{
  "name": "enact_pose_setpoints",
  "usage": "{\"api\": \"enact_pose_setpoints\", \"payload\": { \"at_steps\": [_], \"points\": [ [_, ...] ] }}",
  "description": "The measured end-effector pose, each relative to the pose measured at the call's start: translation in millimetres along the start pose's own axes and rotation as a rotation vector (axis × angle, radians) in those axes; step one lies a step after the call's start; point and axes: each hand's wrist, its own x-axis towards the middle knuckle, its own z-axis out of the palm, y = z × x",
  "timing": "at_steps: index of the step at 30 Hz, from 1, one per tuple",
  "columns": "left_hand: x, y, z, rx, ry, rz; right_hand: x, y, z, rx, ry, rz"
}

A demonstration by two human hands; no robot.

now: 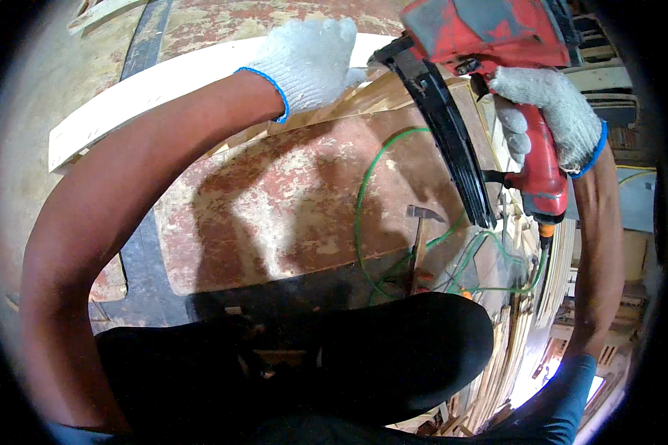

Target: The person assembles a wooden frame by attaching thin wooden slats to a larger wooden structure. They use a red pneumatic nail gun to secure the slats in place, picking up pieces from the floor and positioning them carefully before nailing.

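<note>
My right hand (pixel 553 111), in a white knit glove with a blue cuff, is closed round the handle of a red and black nail gun (pixel 497 33). The gun's long black magazine (pixel 445 126) slants down toward me, and a hose fitting sits at the handle's base. At the far side, my left hand (pixel 308 67), gloved the same way, grips a long white board (pixel 163 78). The thumb lies on the near side, and the fingertips are hidden. Pale wooden strips (pixel 364 93) show under the board, beside the left hand.
A worn reddish panel (pixel 274 200) lies before me. On it rest a hammer (pixel 421 233) and a looped green air hose (pixel 360 200), which runs to the nail gun. Stacked wooden strips (pixel 508 334) lie at the right, close to my knee.
</note>
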Motion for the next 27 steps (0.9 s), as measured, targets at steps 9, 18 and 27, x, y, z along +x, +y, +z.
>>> {"api": "enact_pose_setpoints", "payload": {
  "at_steps": [9,18,27],
  "points": [
    [-2.8,-3.8,2.8,0.018,-0.001,0.048,-3.9,0.8,8.4,0.011,0.000,-0.048],
    [-1.6,-1.5,3.9,-0.012,0.007,-0.022,-2.2,2.8,7.9,0.039,-0.013,-0.072],
    [-2.3,4.2,-7.3,-0.007,0.004,0.005,-0.5,2.3,8.0,0.075,-0.027,-0.023]
  ]
}}
